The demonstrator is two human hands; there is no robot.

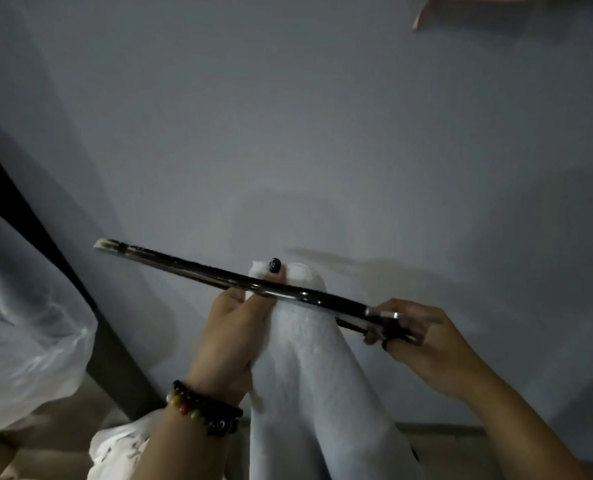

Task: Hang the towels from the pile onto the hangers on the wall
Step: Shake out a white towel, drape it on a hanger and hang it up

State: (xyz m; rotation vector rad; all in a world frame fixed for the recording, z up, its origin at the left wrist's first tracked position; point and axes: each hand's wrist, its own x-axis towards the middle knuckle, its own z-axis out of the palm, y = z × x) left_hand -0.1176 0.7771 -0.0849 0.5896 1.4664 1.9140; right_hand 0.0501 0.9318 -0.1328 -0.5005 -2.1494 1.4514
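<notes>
At the chrome rail on the wall, your left hand pinches the white towel half over it, your right hand clasps the rail's end; more towels probably remain.

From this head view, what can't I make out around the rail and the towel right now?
- White towel: its lower end is cut off by the bottom edge.
- Right hand: its fingertips are hidden behind the right end of the metal rail, so the bracket there is unclear.
- Pink cloth: cropped by the top edge.
- Left hand: most fingers are buried in the towel.
</notes>
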